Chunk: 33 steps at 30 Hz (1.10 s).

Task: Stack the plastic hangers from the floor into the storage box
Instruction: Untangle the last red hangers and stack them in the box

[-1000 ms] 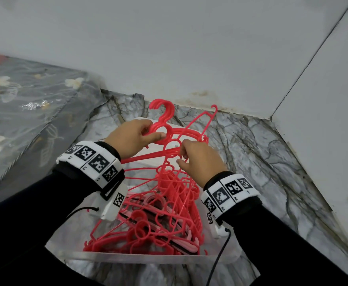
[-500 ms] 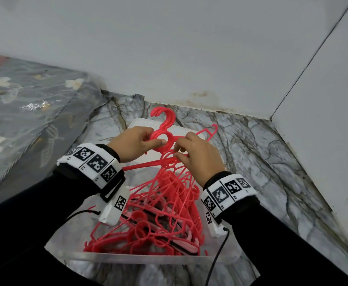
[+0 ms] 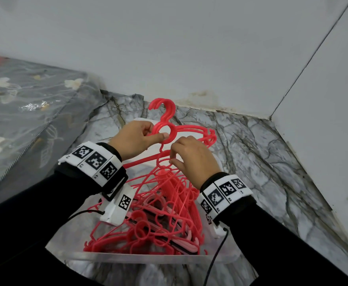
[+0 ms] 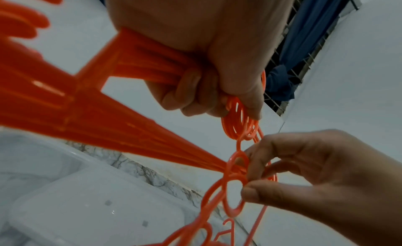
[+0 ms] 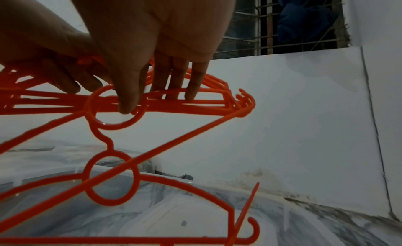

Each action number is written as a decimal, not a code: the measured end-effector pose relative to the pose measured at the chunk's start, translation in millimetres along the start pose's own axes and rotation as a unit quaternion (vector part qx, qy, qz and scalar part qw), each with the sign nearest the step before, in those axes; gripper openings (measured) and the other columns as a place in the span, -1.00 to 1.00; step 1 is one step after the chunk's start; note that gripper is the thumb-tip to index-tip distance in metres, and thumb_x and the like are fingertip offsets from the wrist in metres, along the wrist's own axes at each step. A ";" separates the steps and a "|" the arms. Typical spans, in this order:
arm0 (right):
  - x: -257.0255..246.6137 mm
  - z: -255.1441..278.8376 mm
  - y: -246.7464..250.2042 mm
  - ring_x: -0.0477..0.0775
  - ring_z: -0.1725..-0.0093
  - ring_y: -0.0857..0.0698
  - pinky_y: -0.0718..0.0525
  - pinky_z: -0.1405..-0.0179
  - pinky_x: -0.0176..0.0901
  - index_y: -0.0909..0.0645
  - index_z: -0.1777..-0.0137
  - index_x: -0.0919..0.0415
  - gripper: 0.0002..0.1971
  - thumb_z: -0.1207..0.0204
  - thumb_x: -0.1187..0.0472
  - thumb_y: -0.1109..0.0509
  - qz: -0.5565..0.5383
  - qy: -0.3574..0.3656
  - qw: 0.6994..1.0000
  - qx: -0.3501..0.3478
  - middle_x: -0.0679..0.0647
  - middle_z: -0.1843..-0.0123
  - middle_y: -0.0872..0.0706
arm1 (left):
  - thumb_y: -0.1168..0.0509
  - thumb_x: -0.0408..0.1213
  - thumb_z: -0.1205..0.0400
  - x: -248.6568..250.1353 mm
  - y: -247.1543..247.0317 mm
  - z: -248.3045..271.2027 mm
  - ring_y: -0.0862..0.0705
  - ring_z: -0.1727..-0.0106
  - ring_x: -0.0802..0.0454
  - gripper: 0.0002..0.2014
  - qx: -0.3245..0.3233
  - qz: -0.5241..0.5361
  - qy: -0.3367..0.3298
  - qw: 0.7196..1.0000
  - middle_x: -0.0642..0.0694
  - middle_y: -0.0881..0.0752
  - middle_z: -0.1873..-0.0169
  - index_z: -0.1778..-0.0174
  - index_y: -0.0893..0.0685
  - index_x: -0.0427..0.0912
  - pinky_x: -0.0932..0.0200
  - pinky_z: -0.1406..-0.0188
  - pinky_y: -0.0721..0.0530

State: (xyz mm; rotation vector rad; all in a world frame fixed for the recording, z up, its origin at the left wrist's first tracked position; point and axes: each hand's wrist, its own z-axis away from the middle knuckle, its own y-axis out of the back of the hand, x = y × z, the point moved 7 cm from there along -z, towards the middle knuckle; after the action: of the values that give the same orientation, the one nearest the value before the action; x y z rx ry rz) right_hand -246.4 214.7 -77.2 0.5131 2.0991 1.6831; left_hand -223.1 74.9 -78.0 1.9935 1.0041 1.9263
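Hangers bunched in my left hand, fingers curled round their necks above the box. My right hand pinches one hanger's ring below them.

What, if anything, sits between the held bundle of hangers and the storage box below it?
A hanger does. The bundle, gripped by the left hand, has another hanger hooked beneath it, whose ring the right hand pinches. Below that, only the heaped hangers lie in the box.
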 end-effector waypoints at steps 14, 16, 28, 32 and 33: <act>13.8 -2.0 22.2 0.07 -0.07 -0.64 -0.50 -0.03 -0.05 -0.61 -0.05 0.06 -0.88 -0.60 0.09 -0.31 0.017 -0.019 0.998 0.060 -0.04 0.01 -0.72 | -0.27 0.36 -0.43 3.0 6.0 -0.1 -0.48 0.49 0.10 -0.37 0.020 -0.045 0.007 0.999 0.00 -0.57 0.52 0.28 -0.69 -0.26 0.07 0.35 -0.48; 28.2 1.1 29.6 0.07 -0.04 -0.65 -0.56 -0.05 0.04 -0.63 0.01 0.10 -0.92 -0.55 0.14 -0.37 -0.028 -0.044 0.994 0.091 -0.02 0.04 -0.71 | -0.13 0.51 -0.32 2.5 10.4 0.4 -0.40 0.52 0.10 -0.28 0.029 -0.087 0.008 0.996 0.06 -0.45 0.56 0.36 -0.59 -0.20 0.13 0.44 -0.36; 42.1 1.8 32.9 -0.06 0.12 -0.70 -0.69 0.09 -0.01 -0.64 0.14 0.09 -0.91 -0.47 0.15 -0.50 -0.240 -0.105 0.945 0.196 -0.08 0.15 -0.73 | -0.19 0.19 -0.61 3.3 -10.7 4.6 -0.47 0.42 0.15 -0.62 -0.032 -0.195 -0.030 0.980 0.05 -0.51 0.48 0.38 -0.43 0.01 0.11 0.46 -0.25; 47.2 2.2 26.3 -0.08 0.05 -0.53 -0.48 0.19 -0.15 -0.60 0.14 0.05 -0.95 -0.51 0.12 -0.41 -0.104 -0.094 0.977 0.163 -0.12 0.13 -0.62 | -0.19 0.08 -0.65 -1.4 0.0 0.9 -0.48 0.38 0.13 -0.68 0.014 -0.220 -0.027 0.975 0.08 -0.51 0.43 0.36 -0.44 0.00 0.12 0.45 -0.28; 48.1 1.3 16.5 -0.06 0.06 -0.56 -0.48 0.20 -0.15 -0.60 0.13 0.05 -0.97 -0.52 0.15 -0.38 -0.094 -0.087 0.985 0.114 -0.13 0.14 -0.62 | -0.20 0.07 -0.64 -2.8 4.5 -0.1 -0.47 0.38 0.10 -0.68 0.030 -0.222 -0.024 0.974 0.09 -0.49 0.43 0.35 -0.45 0.00 0.11 0.44 -0.28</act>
State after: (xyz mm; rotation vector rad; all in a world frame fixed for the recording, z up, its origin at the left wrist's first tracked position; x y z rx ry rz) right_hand -286.1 244.0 -65.0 0.4931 2.1483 1.2567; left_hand -221.5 69.9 -77.7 1.6516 1.3698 1.6151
